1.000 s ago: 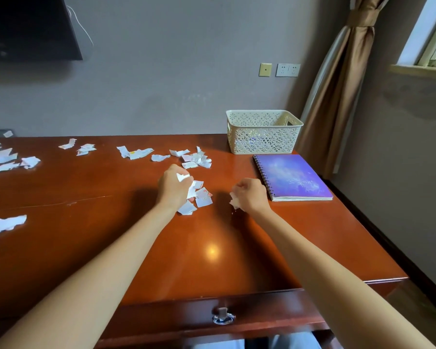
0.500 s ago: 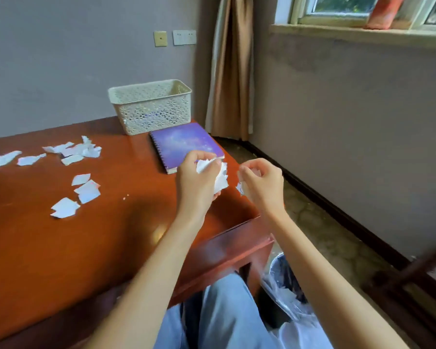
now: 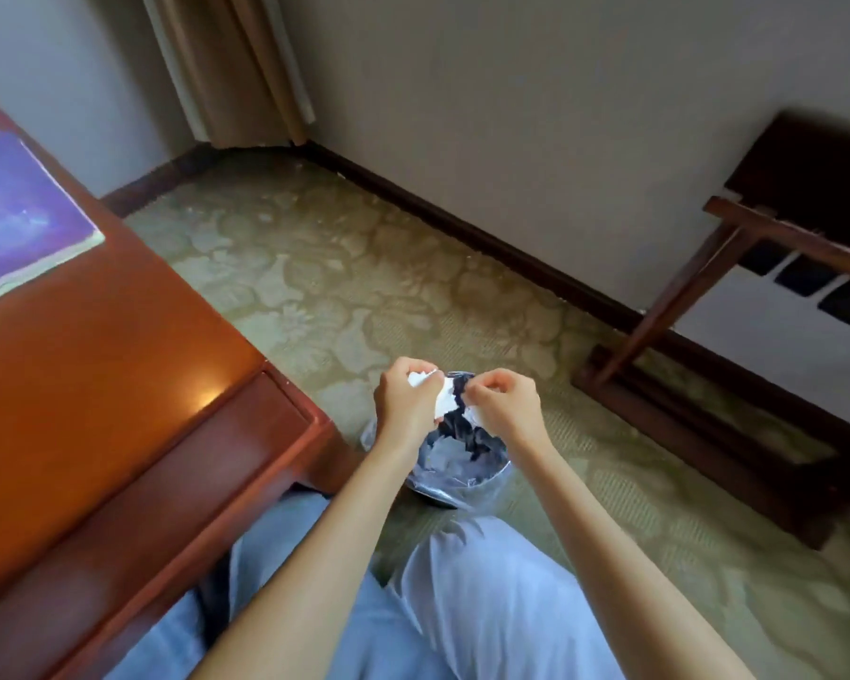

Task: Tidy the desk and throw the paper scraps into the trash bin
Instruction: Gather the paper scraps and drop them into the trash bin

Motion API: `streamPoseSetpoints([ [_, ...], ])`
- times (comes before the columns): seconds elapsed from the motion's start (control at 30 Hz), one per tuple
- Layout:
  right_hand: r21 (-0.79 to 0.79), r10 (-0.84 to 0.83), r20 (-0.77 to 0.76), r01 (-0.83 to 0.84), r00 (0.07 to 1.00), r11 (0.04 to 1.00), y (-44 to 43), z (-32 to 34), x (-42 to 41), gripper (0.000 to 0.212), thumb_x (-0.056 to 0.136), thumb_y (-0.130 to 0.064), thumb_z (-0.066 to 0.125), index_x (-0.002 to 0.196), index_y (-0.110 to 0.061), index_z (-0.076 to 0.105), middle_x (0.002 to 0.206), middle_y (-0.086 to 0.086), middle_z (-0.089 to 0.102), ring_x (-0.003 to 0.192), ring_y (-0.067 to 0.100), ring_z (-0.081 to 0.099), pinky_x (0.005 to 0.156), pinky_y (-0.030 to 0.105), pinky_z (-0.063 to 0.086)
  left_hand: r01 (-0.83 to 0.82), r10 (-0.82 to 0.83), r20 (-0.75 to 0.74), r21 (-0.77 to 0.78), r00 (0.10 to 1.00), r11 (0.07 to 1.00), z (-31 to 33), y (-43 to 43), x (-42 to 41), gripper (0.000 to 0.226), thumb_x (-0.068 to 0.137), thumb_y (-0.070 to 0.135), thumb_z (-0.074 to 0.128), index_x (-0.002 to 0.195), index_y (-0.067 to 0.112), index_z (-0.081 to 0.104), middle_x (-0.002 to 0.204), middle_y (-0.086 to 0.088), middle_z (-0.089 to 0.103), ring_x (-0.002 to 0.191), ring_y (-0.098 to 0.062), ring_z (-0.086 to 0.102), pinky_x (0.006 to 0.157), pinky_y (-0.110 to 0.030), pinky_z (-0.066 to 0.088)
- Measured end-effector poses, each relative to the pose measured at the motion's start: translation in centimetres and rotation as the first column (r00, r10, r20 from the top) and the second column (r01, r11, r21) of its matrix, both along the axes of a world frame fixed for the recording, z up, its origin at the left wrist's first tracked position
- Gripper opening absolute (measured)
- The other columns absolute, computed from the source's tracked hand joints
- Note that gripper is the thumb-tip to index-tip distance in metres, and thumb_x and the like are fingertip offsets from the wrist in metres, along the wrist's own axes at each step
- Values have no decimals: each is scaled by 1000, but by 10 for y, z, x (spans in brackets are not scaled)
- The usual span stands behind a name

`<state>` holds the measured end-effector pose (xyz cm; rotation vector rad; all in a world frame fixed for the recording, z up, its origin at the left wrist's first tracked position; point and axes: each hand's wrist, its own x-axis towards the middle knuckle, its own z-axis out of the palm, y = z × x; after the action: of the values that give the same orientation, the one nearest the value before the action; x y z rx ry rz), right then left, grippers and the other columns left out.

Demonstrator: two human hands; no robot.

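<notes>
Both hands hover directly over the trash bin (image 3: pixel 455 471), a small bin lined with a clear plastic bag that stands on the carpet right of the desk. My left hand (image 3: pixel 406 404) is closed around a bunch of white paper scraps (image 3: pixel 443 397). My right hand (image 3: pixel 504 409) pinches a smaller white scrap at its fingertips. The two hands almost touch above the bin's opening. White paper lies inside the bin.
The red-brown wooden desk (image 3: pixel 94 385) fills the left side, with a purple notebook (image 3: pixel 16 213) near its far edge. My legs in light blue trousers are below. A dark wooden rack (image 3: pixel 737 296) stands at the right wall. A curtain hangs in the corner.
My view swung right and down from the desk to the floor. Both hands carried the paper scraps off the desk edge and now hold them above the trash bin.
</notes>
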<state>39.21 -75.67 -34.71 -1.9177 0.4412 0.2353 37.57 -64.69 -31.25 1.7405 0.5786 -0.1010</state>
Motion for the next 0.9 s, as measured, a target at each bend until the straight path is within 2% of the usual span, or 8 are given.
streamPoseSetpoints([
  [0.1, 45, -14, -167, 22, 986, 999, -10, -47, 12, 31, 73, -2, 58, 46, -17, 59, 41, -14, 51, 49, 9, 45, 48, 21, 37, 17, -12, -167, 30, 986, 999, -40, -8, 21, 4, 88, 8, 54, 87, 11, 55, 80, -3, 54, 52, -14, 46, 30, -14, 38],
  [0.27, 73, -37, -411, 73, 911, 995, -10, -118, 38, 15, 78, -4, 60, 64, -11, 60, 61, 2, 52, 53, 13, 45, 51, 23, 40, 36, -13, -381, 53, 925, 998, -95, -15, 53, 5, 89, 3, 52, 89, 6, 56, 61, -8, 54, 33, -13, 51, 30, -14, 35],
  [0.37, 29, -112, -511, 147, 852, 989, -9, -155, 47, 11, 81, -4, 56, 72, -9, 60, 66, 7, 50, 49, 17, 43, 45, 22, 36, -10, 29, -468, 42, 883, 999, -126, -18, 69, 10, 89, -1, 49, 85, 6, 55, 76, -14, 59, 23, -5, 49, 30, -13, 39],
  [0.43, 41, -151, -565, 210, 811, 977, -8, -176, 54, 15, 84, -4, 53, 70, -6, 57, 67, 8, 51, 50, 19, 43, 44, 23, 35, -31, 31, -506, 8, 862, 999, -143, -20, 77, 19, 89, -4, 49, 105, 2, 57, 96, -17, 56, 34, -11, 57, 35, -18, 46],
  [0.57, 179, -150, -715, 387, 683, 905, -6, -204, 65, 19, 90, -3, 51, 71, -6, 50, 63, 9, 48, 50, 19, 43, 40, 26, 40, -95, 11, -596, -110, 803, 989, -167, -24, 82, 44, 90, -14, 45, 132, 0, 44, 134, -20, 44, 108, -39, 59, 77, -36, 57],
  [0.7, 258, -170, -777, 553, 606, 792, -4, -217, 65, 6, 93, -2, 49, 98, -3, 50, 81, 12, 52, 61, 18, 48, 49, 22, 45, -145, 26, -621, -143, 783, 979, -182, -23, 79, 44, 93, -14, 34, 135, 1, 40, 135, -18, 45, 104, -32, 56, 85, -37, 51],
  [0.8, 324, -154, -765, 580, 625, 747, -4, -225, 66, 34, 97, -6, 41, 130, -2, 44, 117, 15, 53, 87, 24, 57, 64, 24, 46, -127, 2, -631, -153, 776, 980, -184, -18, 79, 48, 96, -10, 29, 140, 6, 36, 139, -17, 42, 106, -28, 53, 91, -38, 52],
  [0.9, 272, -176, -763, 556, 622, 785, -5, -228, 64, 33, 98, -8, 41, 129, 0, 47, 99, 10, 53, 77, 21, 57, 76, 28, 49, -91, -44, -661, -168, 749, 982, -180, -15, 76, 48, 97, -8, 24, 143, 6, 32, 148, -15, 33, 122, -35, 50, 93, -41, 52],
])
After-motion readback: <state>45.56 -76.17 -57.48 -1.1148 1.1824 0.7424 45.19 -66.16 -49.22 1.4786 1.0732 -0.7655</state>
